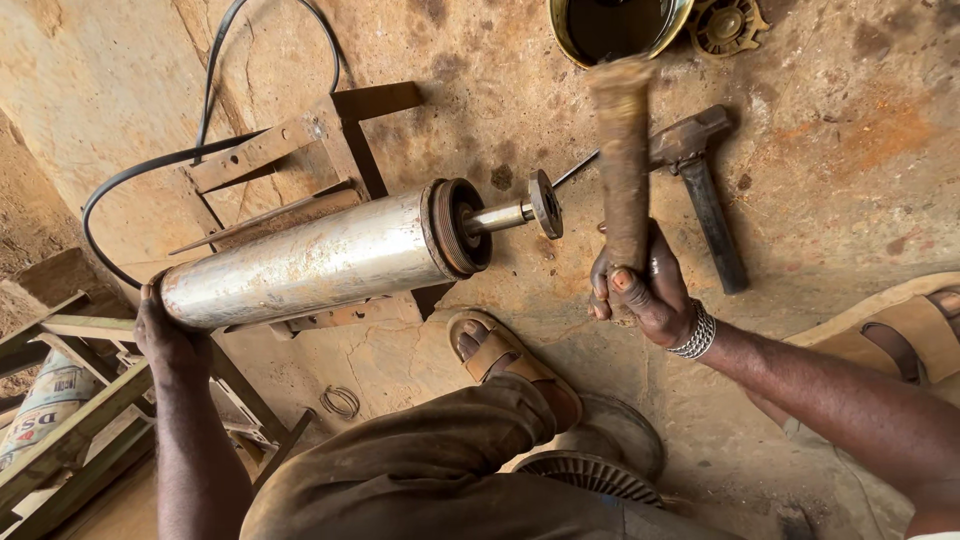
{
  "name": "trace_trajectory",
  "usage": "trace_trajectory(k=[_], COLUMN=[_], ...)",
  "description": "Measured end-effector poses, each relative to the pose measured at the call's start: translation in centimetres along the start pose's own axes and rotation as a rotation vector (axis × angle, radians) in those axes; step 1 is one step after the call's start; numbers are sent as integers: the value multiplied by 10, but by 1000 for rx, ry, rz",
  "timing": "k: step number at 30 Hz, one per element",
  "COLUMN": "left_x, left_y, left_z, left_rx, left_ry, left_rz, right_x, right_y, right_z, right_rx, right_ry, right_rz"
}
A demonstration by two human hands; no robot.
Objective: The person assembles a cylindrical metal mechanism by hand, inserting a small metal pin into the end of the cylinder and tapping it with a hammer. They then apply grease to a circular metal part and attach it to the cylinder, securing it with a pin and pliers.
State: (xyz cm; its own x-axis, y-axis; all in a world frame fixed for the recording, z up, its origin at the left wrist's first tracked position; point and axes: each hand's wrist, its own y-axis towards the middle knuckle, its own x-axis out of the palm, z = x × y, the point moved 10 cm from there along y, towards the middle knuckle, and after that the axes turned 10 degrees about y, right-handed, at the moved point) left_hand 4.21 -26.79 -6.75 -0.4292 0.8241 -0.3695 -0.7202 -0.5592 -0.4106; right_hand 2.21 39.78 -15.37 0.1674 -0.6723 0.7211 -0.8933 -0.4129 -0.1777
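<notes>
A long silver metal cylinder (300, 262) lies on a low wooden stand (290, 150). A rusty threaded collar and a thin shaft with a round nut (545, 203) stick out of its right end. My left hand (165, 335) grips the cylinder's left end. My right hand (640, 285), with a metal bracelet on the wrist, holds a rusty, blurred bar (622, 160) upright just right of the shaft's nut.
A hammer (700, 180) lies on the stained concrete floor beyond my right hand. A round metal tin (560, 30) and a gear-like part (728, 25) sit at the top edge. A black cable (150, 170) loops at left. My sandalled foot (500, 350) rests below the cylinder; wooden frames (70, 430) stand lower left.
</notes>
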Motion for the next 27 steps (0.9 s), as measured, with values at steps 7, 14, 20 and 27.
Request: trace_trajectory(k=[7, 14, 20, 27], left_x=[13, 17, 10, 3], left_y=[-6, -10, -5, -1], left_z=[14, 17, 7, 4], left_rx=[71, -1, -43, 18], left_ry=[45, 65, 13, 17], left_rz=[-118, -37, -25, -33], right_x=[0, 2, -1, 1], right_y=[7, 7, 8, 8], right_z=[4, 22, 11, -9], right_rx=[134, 168, 42, -118], right_ry=[-194, -307, -190, -22], right_rz=[-16, -37, 10, 74])
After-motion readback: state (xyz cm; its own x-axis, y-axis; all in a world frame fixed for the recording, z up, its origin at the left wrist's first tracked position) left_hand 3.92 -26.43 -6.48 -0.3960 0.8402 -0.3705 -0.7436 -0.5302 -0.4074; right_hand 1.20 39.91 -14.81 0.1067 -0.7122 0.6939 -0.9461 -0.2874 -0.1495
